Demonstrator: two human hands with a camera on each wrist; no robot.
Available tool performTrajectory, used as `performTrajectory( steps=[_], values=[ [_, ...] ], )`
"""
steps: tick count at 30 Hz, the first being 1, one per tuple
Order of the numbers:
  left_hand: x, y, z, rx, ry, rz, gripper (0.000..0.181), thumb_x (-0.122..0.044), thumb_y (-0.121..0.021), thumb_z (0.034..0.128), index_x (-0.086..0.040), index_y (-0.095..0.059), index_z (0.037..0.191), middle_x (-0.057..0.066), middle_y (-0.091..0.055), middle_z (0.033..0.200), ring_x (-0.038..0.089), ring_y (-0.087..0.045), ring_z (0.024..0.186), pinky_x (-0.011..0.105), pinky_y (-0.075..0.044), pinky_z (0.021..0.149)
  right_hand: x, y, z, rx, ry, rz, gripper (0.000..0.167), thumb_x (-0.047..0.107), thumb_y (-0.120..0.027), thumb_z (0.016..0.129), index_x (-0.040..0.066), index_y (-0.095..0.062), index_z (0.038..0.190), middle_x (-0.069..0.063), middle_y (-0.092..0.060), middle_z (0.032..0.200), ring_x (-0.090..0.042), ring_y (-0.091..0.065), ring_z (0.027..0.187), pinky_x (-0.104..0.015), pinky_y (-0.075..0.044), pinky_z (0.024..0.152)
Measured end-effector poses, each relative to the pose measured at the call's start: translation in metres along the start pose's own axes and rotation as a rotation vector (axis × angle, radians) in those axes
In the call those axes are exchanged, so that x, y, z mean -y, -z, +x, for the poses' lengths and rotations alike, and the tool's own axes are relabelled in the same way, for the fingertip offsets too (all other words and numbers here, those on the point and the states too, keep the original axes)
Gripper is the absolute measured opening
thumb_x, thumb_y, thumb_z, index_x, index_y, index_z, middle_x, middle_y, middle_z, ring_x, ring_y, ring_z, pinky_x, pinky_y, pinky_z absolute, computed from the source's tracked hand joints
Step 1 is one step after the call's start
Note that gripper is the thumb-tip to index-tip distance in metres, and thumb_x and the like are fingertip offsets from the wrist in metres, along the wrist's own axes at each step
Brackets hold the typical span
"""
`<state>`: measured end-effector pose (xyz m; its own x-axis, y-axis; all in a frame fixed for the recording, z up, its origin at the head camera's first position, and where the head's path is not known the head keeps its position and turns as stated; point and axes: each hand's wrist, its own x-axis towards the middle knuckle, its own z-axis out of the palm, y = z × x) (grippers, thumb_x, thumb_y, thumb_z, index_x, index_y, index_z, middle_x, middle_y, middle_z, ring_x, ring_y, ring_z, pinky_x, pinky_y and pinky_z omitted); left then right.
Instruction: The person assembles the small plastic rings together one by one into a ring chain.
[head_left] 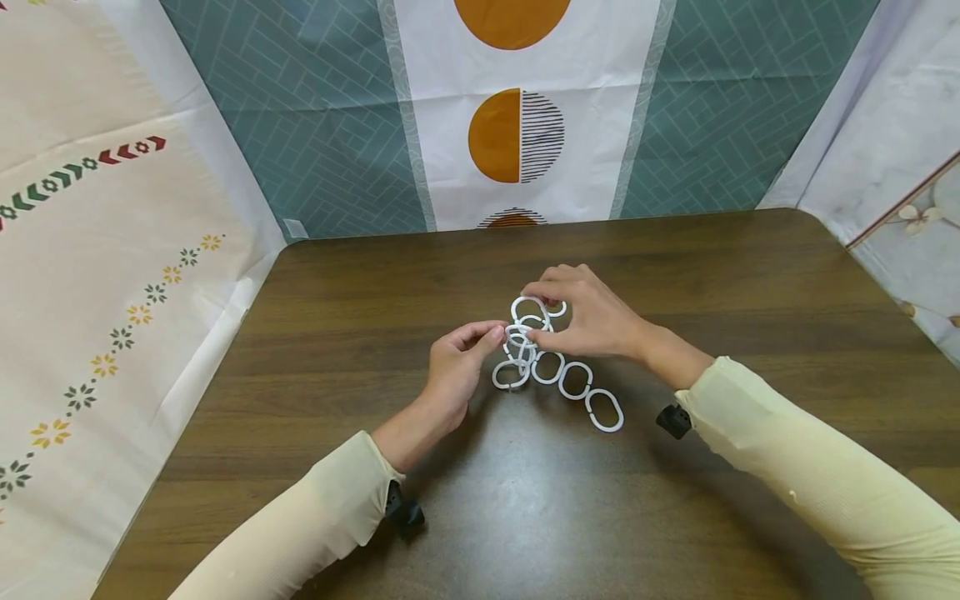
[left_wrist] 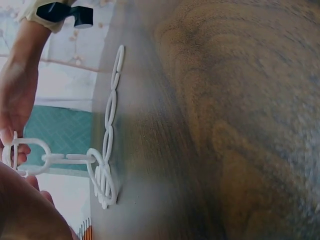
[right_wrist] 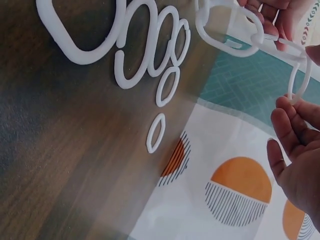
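Note:
A chain of white plastic links [head_left: 575, 396] runs from both hands down to the table. My left hand [head_left: 455, 371] pinches a raised link [head_left: 517, 327] between thumb and forefinger. Facing it from the right, my right hand [head_left: 592, 317] grips another raised link, its thumb near the left fingertips. In the left wrist view a raised link [left_wrist: 36, 140] hangs between the hands and the chain below. Some links overlap in a heap [left_wrist: 104, 187]; others trail along the tabletop. The right wrist view shows a link [right_wrist: 300, 82] at the right fingertips [right_wrist: 287, 110]. Fingers partly hide the held links.
The brown wooden table [head_left: 360, 292] reaches back to a teal and white cloth [head_left: 337, 150] hanging behind it. Patterned pale cloths hang at the left [head_left: 97, 275] and right. A small black device [head_left: 405, 512] sits at each wrist.

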<state>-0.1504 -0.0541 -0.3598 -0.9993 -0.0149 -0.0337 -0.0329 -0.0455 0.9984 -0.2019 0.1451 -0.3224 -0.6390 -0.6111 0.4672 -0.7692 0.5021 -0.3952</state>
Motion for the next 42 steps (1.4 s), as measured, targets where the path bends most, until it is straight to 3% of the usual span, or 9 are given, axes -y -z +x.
performTrajectory(
  steps=[7, 13, 17, 24, 30, 35, 39, 42],
  values=[
    [-0.002, -0.002, 0.000, 0.034, 0.046, 0.006, 0.024, -0.018, -0.066, 0.0921, 0.004, -0.071, 0.100, -0.001, -0.069, 0.086, 0.012, -0.059, 0.090, 0.034, -0.041, 0.092, 0.001, -0.005, -0.001, -0.016, 0.018, 0.030, 0.042, 0.030, -0.078, 0.075, 0.006, -0.069, 0.108, 0.000, -0.060, 0.091, -0.018, -0.050, 0.084, -0.035, -0.033, 0.077],
    [-0.002, -0.002, -0.001, 0.090, 0.045, 0.014, 0.025, -0.017, -0.068, 0.0903, 0.003, -0.071, 0.104, -0.001, -0.069, 0.086, 0.011, -0.059, 0.088, 0.041, -0.043, 0.093, 0.002, -0.008, 0.000, -0.047, 0.062, 0.043, 0.044, 0.027, -0.079, 0.075, 0.004, -0.068, 0.110, -0.002, -0.061, 0.092, -0.017, -0.049, 0.086, -0.036, -0.033, 0.078],
    [-0.003, -0.001, -0.001, 0.088, 0.043, -0.006, 0.023, -0.013, -0.070, 0.0884, 0.004, -0.070, 0.105, -0.002, -0.068, 0.086, 0.011, -0.059, 0.086, 0.040, -0.043, 0.090, 0.002, -0.010, 0.000, -0.041, 0.051, 0.073, 0.043, 0.023, -0.082, 0.075, 0.004, -0.066, 0.110, -0.005, -0.060, 0.088, -0.020, -0.050, 0.084, -0.038, -0.032, 0.078],
    [-0.006, 0.001, -0.001, 0.027, -0.010, -0.010, 0.021, -0.011, -0.067, 0.0899, 0.005, -0.069, 0.104, 0.004, -0.070, 0.092, 0.017, -0.060, 0.091, 0.031, -0.043, 0.088, -0.004, -0.003, 0.000, 0.005, -0.022, 0.127, 0.040, 0.018, -0.085, 0.072, 0.005, -0.066, 0.104, 0.000, -0.063, 0.085, -0.019, -0.057, 0.082, -0.037, -0.038, 0.079],
    [-0.007, 0.003, -0.002, 0.002, -0.021, -0.044, 0.020, -0.008, -0.065, 0.0911, 0.006, -0.068, 0.105, 0.020, -0.069, 0.105, 0.011, -0.062, 0.084, 0.039, -0.046, 0.093, -0.028, 0.008, -0.004, 0.016, -0.163, 0.099, 0.038, 0.006, -0.083, 0.073, 0.000, -0.067, 0.106, -0.009, -0.065, 0.092, -0.027, -0.060, 0.086, -0.041, -0.046, 0.080],
    [-0.006, 0.004, -0.001, -0.005, -0.023, -0.044, 0.020, -0.008, -0.066, 0.0906, 0.006, -0.068, 0.105, 0.011, -0.071, 0.098, 0.010, -0.062, 0.081, 0.042, -0.046, 0.093, -0.052, 0.009, -0.008, 0.137, -0.298, 0.020, 0.047, 0.012, -0.081, 0.077, -0.002, -0.062, 0.118, -0.016, -0.062, 0.104, -0.030, -0.057, 0.097, -0.046, -0.045, 0.086],
    [-0.005, 0.004, 0.000, -0.006, -0.028, -0.050, 0.019, -0.008, -0.066, 0.0902, 0.006, -0.068, 0.104, 0.002, -0.071, 0.091, 0.010, -0.062, 0.080, 0.045, -0.046, 0.094, -0.065, 0.006, -0.008, 0.194, -0.331, -0.036, 0.053, 0.016, -0.080, 0.078, -0.003, -0.059, 0.123, -0.019, -0.061, 0.109, -0.032, -0.055, 0.103, -0.052, -0.039, 0.090],
    [-0.005, 0.003, -0.001, -0.007, -0.025, -0.054, 0.019, -0.007, -0.067, 0.0899, 0.006, -0.068, 0.103, 0.007, -0.072, 0.093, 0.010, -0.063, 0.080, 0.045, -0.046, 0.094, -0.070, 0.003, -0.004, 0.228, -0.360, -0.070, 0.058, 0.020, -0.081, 0.078, -0.001, -0.057, 0.127, -0.018, -0.060, 0.112, -0.033, -0.053, 0.108, -0.054, -0.034, 0.090]
  ],
)
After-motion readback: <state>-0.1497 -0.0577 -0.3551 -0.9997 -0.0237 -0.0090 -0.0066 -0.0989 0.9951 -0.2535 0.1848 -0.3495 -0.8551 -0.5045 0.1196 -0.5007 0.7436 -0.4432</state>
